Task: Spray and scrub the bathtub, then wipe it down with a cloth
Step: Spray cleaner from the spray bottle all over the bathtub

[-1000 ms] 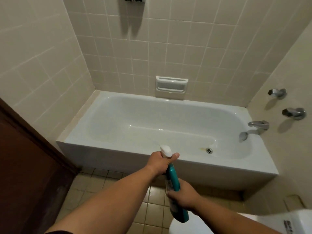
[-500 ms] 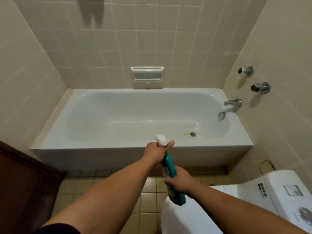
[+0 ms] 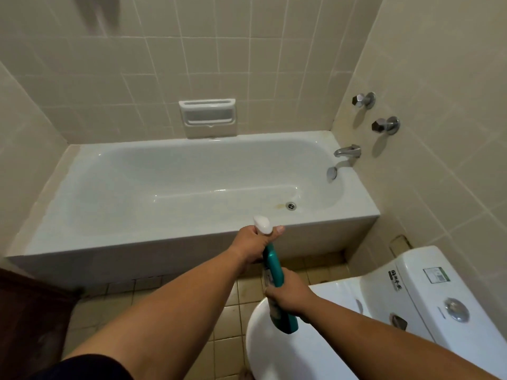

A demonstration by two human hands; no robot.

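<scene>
The tub [image 3: 131,238] fills the far side of the room, white and glossy, its long near rim facing us. The toilet [image 3: 428,292] sits at the near right. Between the two, in front of the tub's near wall, both arms reach out with the bottle [image 3: 275,270] held in the air, its nozzle aimed at the tub.

The left hand [image 3: 251,244] is wrapped round the neck just under the white spray head, thumb lying along the right side. The right hand [image 3: 289,294] is closed round the teal body lower down, and the bottle's base shows below it, over the toilet lid.

I'd guess the bottle is light, stiff plastic, and slick if wet. The narrow neck is the sure place to hold it, with a finger free for the trigger. I cannot tell whether one is on it now.

On the right wall are two taps [image 3: 385,125] and a spout [image 3: 347,152]. The drain [image 3: 291,205] has a small yellowish stain [image 3: 279,206] just left of it, which probably needs the first spray.
</scene>
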